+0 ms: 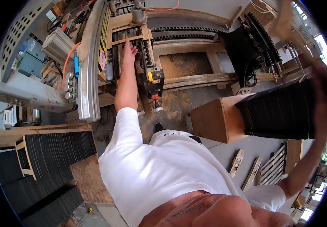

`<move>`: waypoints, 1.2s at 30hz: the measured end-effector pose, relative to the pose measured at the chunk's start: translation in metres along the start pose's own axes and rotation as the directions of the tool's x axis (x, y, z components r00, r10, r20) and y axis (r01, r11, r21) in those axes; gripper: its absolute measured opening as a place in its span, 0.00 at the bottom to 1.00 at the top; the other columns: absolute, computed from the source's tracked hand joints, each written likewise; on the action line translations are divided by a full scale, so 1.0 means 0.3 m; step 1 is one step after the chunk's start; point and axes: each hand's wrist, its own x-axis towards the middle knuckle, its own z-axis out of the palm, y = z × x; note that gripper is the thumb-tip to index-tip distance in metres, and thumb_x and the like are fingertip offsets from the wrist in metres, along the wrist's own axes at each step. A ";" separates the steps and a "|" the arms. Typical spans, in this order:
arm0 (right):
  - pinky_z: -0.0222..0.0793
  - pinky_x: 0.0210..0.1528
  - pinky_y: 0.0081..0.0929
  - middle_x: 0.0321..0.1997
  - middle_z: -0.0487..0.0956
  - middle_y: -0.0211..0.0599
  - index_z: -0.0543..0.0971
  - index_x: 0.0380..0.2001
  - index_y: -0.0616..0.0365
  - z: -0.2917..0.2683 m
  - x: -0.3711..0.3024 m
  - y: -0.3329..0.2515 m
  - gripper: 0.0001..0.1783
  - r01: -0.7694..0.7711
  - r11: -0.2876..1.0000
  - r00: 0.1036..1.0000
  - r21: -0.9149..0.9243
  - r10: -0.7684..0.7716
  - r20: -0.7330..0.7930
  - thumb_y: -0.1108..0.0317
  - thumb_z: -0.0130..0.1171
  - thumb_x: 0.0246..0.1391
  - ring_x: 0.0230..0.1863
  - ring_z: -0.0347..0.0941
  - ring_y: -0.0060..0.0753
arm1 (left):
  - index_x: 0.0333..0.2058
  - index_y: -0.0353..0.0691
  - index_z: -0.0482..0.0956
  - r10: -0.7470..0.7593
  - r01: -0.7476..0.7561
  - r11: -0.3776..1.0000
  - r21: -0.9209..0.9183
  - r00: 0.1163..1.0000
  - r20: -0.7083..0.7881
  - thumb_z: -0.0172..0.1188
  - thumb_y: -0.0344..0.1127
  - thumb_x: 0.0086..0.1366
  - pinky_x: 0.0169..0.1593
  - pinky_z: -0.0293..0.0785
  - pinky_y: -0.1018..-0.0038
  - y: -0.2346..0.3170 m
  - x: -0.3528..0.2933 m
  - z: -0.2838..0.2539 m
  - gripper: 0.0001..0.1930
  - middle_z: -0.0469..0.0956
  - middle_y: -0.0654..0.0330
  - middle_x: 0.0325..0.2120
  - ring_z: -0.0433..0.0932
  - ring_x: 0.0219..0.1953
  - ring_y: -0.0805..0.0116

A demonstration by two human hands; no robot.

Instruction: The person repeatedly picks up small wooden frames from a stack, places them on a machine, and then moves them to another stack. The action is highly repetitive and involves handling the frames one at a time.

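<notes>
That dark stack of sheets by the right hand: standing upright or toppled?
Upright. The dark stack sits squarely on the brown box, its layers level; the right hand rests at its far end.

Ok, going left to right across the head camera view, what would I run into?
Stack of black sheets in a wooden rack → curved grey metal rail → left hand on the wooden machine frame → sawdust-covered bed → brown box → right hand on a black sheet stack.
</notes>
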 end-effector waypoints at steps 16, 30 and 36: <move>0.68 0.49 0.40 0.35 0.80 0.37 0.82 0.38 0.54 1.437 0.145 -0.566 0.12 -0.099 0.619 0.961 0.779 -0.144 0.236 0.73 0.64 0.47 0.44 0.72 0.46 | 0.40 0.34 0.76 -0.140 0.155 0.984 -0.086 0.978 0.154 0.55 0.34 0.66 0.34 0.82 0.70 -0.149 -0.514 -0.241 0.09 0.81 0.54 0.31 0.82 0.32 0.63; 0.70 0.51 0.42 0.40 0.82 0.42 0.82 0.40 0.58 2.019 0.380 -0.990 0.13 0.115 0.552 0.917 0.826 -0.379 0.125 0.75 0.59 0.49 0.45 0.73 0.47 | 0.50 0.36 0.72 -0.073 0.063 0.993 -0.097 0.992 -0.101 0.54 0.36 0.68 0.51 0.77 0.62 -0.220 -1.329 -0.676 0.16 0.77 0.55 0.45 0.77 0.49 0.62; 0.71 0.48 0.45 0.35 0.82 0.43 0.82 0.39 0.53 2.155 0.504 -0.960 0.13 0.231 0.573 0.903 0.786 -0.428 0.046 0.71 0.61 0.47 0.42 0.76 0.50 | 0.48 0.40 0.75 -0.066 -0.006 0.968 -0.252 0.959 -0.277 0.57 0.39 0.66 0.53 0.74 0.64 -0.312 -1.424 -0.769 0.15 0.78 0.60 0.44 0.76 0.48 0.64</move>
